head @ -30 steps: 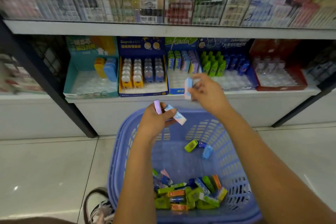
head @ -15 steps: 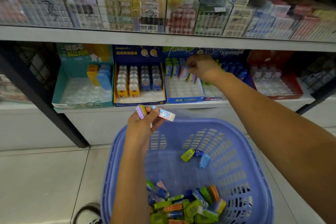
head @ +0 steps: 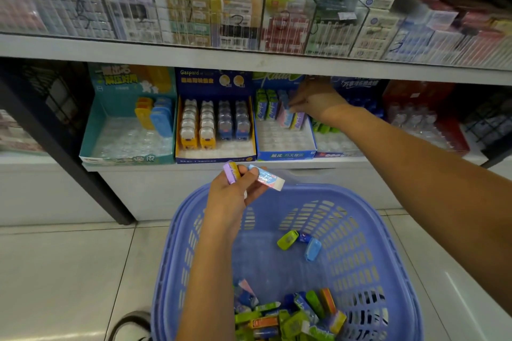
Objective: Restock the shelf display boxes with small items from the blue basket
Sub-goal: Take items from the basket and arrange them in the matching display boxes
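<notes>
The blue basket [head: 360, 202] stands on the floor below the shelf, with a pile of small coloured erasers [head: 291, 315] at its near end and a green one [head: 288, 239] and a blue one [head: 313, 249] lying apart. My left hand [head: 232, 194] is above the basket's far rim and grips a purple eraser [head: 230, 172] and a blue-pink-white eraser [head: 267, 178]. My right hand [head: 315, 99] reaches into the blue display box [head: 285, 155]. Its fingertips pinch the top of a pink-and-blue eraser [head: 286, 117] standing in the back row.
A teal display box [head: 127, 159] and a navy box [head: 216, 160] of yellow and blue items stand to the left, a red box [head: 454, 133] to the right. The upper shelf [head: 249, 59] overhangs the boxes. A black post [head: 69, 152] slants at the left. A shoe [head: 130, 324] is beside the basket.
My right hand carried a pink-and-blue eraser from above the basket up into the blue display box and is now at the back row. My left hand kept its two erasers.
</notes>
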The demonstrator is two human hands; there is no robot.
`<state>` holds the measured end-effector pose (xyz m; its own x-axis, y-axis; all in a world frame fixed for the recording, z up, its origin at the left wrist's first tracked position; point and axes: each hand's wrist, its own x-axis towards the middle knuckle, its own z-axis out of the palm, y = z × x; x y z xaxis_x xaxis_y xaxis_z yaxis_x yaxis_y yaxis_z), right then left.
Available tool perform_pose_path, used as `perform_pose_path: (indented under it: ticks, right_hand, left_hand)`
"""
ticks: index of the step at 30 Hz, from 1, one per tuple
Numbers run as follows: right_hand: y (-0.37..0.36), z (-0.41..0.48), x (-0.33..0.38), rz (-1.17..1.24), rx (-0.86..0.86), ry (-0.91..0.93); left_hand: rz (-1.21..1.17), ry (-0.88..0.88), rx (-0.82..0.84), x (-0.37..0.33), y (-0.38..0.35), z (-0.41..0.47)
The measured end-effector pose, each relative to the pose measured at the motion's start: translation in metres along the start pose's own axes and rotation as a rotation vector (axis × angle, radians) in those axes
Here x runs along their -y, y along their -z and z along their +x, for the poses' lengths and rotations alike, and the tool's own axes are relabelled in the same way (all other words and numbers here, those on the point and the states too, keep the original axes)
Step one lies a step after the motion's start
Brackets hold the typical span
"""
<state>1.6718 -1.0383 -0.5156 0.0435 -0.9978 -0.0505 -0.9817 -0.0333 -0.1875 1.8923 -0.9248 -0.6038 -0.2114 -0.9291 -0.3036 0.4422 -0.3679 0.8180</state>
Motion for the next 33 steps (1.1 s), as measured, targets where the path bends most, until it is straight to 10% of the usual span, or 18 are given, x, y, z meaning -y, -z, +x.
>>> perform_pose_path:
  ticks: [15,21,33]
  right_hand:
    - [-0.031,-0.048,0.012,0.176,-0.306,0.032]
    - [-0.034,-0.103,0.034,0.395,0.22,0.142]
    - [-0.029,-0.105,0.028,0.553,0.025,0.145]
  left_hand:
    - [0.121,-0.008,-0.011,-0.001,-0.02,-0.011]
    - [0.178,-0.057,-0.003,0.005,-0.023,-0.016]
    - [0.041,-0.072,-0.037,0.016,-0.025,-0.007]
